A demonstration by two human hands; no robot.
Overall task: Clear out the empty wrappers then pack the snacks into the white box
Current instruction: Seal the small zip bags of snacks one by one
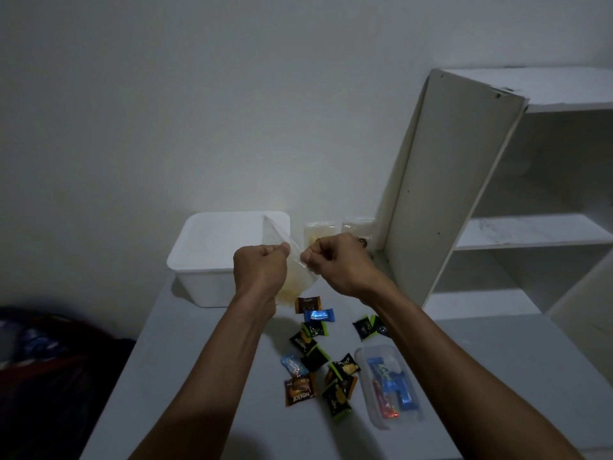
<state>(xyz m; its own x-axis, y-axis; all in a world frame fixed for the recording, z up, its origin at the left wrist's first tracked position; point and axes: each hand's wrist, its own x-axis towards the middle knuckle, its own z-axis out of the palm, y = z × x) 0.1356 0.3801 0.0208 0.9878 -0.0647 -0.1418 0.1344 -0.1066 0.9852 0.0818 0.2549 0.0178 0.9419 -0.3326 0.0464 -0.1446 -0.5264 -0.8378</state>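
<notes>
Both hands are raised above the grey surface (205, 360), each pinching an edge of the same clear plastic bag (292, 260): the left hand (260, 268) is clenched on the bag's left side and the right hand (338, 260) is clenched on its right side, so the bag hangs between them with something pale yellow showing near its bottom. Just behind the left hand sits the white box (205, 247), open at the top, near the far left corner of the surface by the wall. To the right of the box, partly hidden by the right hand, lie two more clear packets (320, 229) holding pale contents (what is in them is too dim to tell). Below the hands the small wrapped snacks (313, 360) are scattered loose on the surface — black-and-green packs, brown ones, and a blue one (319, 315) nearest the bag. Beside them, under the right forearm, a shallow clear tray (365, 386) holds a few blue and red wrapped bars. A white shelf unit (497, 194) stands at the right end of the surface — its side panel leans out at an angle.
</notes>
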